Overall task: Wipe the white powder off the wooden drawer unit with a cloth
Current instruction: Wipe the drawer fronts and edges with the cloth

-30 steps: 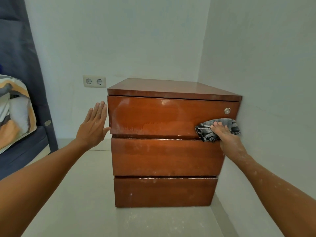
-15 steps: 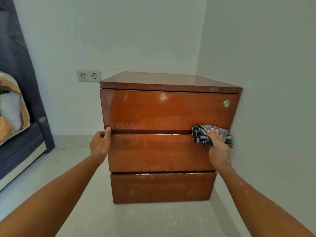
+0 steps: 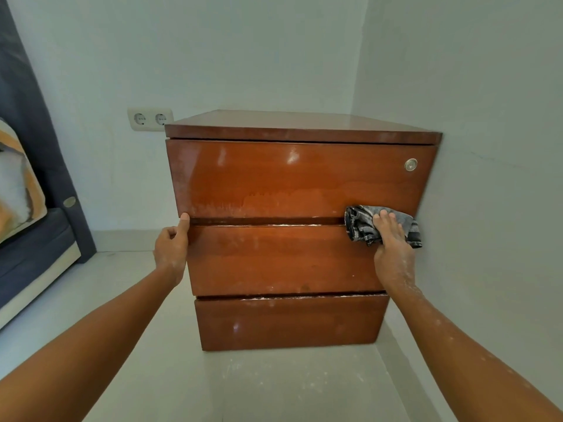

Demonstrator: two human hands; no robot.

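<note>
Drawer unit: a glossy three-drawer wooden drawer unit (image 3: 286, 239) stands on the floor in a room corner, its right side against the wall.
Powder: a pale band of white powder (image 3: 274, 201) streaks the lower part of the unit's top drawer front, with more along the ledges between the drawers and in specks on the lower fronts.
Cloth: a bunched grey patterned cloth (image 3: 362, 223) sits at the unit's right edge, over the gap between the top and middle drawers.
Right hand: the right hand (image 3: 393, 242) presses the cloth flat against the unit, fingers spread loosely over it.
Left hand: the left hand (image 3: 172, 243) grips the unit's left edge at the same gap, thumb up, fingers curled.
Lock: a round metal lock (image 3: 411, 164) marks the unit's upper right corner.
Socket: a double wall socket (image 3: 150, 118) sits just left of the unit's top.
</note>
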